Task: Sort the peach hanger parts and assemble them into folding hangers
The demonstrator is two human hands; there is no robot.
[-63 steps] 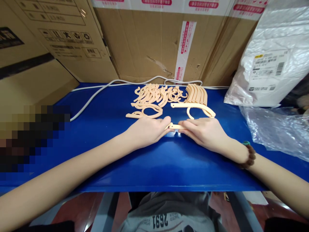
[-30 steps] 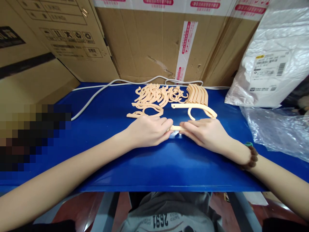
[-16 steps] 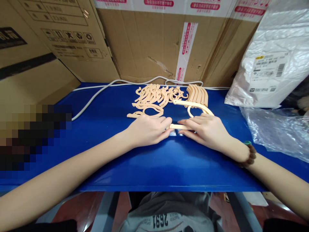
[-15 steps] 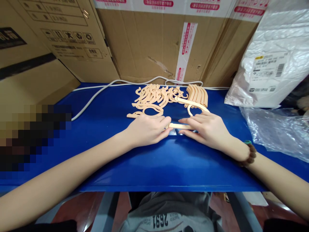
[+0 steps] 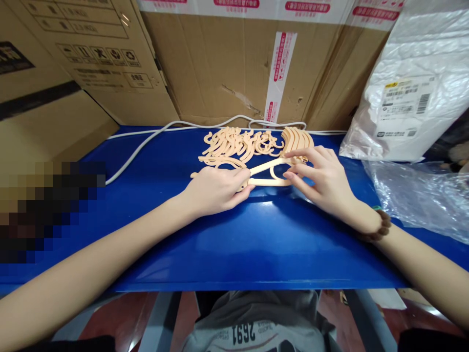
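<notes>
Between my hands is a cream plastic folding hanger (image 5: 269, 182), its two long arms meeting in my left hand and spread apart toward the right, with a curved piece between them. My left hand (image 5: 216, 191) pinches the joined end between thumb and fingers. At the other end, my right hand (image 5: 322, 178) has its thumb and fingers on the arms; part of the grip is hidden. Just behind my left hand lie more cream hanger pieces (image 5: 220, 160), partly covered by it. Farther back is a pile of loose cream hooks and curved pieces (image 5: 234, 141).
A stack of curved cream arms (image 5: 296, 139) stands behind my right hand. A white cable (image 5: 139, 155) runs along the back of the blue table (image 5: 238, 254). Cardboard boxes (image 5: 220, 63) wall the back and left. A white parcel bag (image 5: 399, 112) and clear plastic (image 5: 417, 195) are at right.
The hanger's arms have come closer together at the right end, as my right hand moved up and its fingers reached the upper arm. My left hand has shifted slightly left, still gripping.
</notes>
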